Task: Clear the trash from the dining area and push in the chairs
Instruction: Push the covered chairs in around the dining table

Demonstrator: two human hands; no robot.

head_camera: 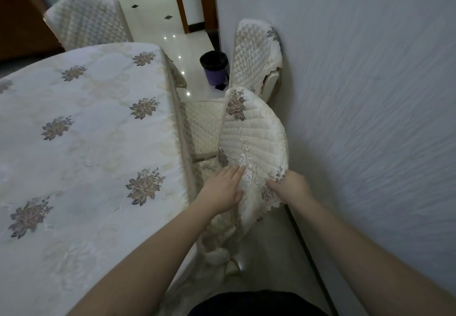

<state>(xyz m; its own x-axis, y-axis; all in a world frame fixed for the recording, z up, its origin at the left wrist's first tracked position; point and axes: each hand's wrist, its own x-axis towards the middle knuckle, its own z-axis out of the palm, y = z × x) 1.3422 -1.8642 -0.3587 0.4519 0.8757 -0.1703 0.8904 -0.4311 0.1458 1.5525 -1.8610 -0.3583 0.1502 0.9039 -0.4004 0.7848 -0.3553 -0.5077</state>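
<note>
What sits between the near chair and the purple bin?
In the head view, bare glossy floor separates the near chair from the purple bin; a second chair stands beside.

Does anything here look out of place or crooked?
Yes. The far chair by the wall is not at the table, and its quilted cover hangs crooked, baring the frame at the lower right.

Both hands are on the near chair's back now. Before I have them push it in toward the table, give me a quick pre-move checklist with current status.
1. Left hand flat on the near chair back cover: ok.
2. Right hand grip on the cover's lace edge: ok, though it holds cloth, not frame.
3. Seat already partly under the table: ok.
4. Hanging tablecloth edge could snag: cannot tell.
5. Chair legs and floor beneath hidden: cannot tell.
6. Far chair against the wall, not at the table: not ok.
</note>
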